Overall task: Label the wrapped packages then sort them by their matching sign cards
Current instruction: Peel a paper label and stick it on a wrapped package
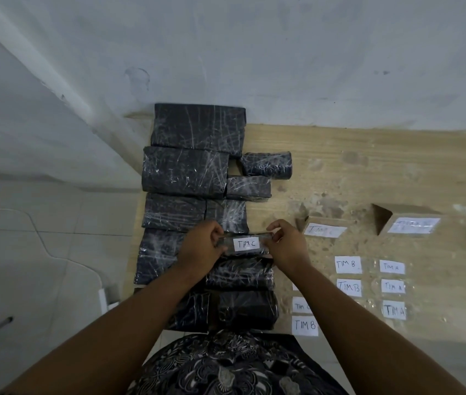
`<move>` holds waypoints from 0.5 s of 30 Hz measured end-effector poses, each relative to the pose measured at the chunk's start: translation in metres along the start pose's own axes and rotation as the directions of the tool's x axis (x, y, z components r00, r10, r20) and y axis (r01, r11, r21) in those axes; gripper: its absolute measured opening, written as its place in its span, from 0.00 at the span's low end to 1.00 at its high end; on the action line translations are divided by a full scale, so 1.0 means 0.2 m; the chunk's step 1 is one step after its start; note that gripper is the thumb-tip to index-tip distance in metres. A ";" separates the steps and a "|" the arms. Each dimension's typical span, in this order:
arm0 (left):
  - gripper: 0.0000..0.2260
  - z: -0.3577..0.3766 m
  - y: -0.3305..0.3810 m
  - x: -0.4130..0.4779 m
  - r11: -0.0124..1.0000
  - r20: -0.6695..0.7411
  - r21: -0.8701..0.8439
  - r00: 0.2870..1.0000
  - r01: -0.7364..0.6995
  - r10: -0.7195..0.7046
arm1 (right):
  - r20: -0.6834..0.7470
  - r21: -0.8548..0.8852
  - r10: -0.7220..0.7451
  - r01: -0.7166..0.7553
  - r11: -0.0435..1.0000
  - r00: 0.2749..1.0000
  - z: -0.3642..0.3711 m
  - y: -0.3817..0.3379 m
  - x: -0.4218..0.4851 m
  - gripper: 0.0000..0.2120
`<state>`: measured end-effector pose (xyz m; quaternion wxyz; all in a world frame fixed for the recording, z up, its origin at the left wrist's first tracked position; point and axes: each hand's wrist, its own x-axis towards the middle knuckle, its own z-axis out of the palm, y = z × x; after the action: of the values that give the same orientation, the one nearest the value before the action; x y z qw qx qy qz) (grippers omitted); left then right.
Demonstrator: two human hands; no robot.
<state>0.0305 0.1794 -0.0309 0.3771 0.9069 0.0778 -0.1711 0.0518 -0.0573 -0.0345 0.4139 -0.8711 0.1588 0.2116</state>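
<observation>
Between left hand [202, 248] and right hand [288, 244] — both pinching it — lies the package [250, 253].

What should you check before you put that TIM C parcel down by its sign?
1. Label on the held package reads TIM C: ok.
2. Left hand and right hand both grip the held package: ok.
3. TIM C sign card stands in view: ok.
4. Label stuck flat all round: cannot tell.
5. Middle sign card readable: cannot tell, blurred.
6. Other packages labelled: not ok, none show labels.
</observation>
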 end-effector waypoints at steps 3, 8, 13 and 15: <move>0.12 0.03 0.04 0.01 0.988 0.055 0.051 0.988 -0.145 0.142 | -0.005 -0.093 -0.110 0.109 0.990 0.994 0.01 0.01 0.01 0.08; 0.15 0.12 0.11 0.05 0.961 0.121 0.188 0.976 -0.201 0.180 | 0.120 -0.241 -0.178 0.202 0.949 0.977 0.06 0.04 0.06 0.06; 0.18 0.14 0.09 0.10 0.912 0.211 0.336 0.962 -0.236 0.171 | 0.259 -0.514 -0.295 0.390 0.764 0.920 0.01 0.06 0.10 0.13; 0.19 0.14 0.07 0.12 0.892 0.239 0.370 0.954 -0.259 0.178 | 0.305 -0.563 -0.291 0.419 0.713 0.907 -0.03 0.07 0.10 0.15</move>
<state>0.0491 0.1503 -0.0478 0.2081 0.9456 -0.0997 -0.2293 0.0632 -0.0725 -0.0509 0.1531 -0.9466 -0.1312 0.2516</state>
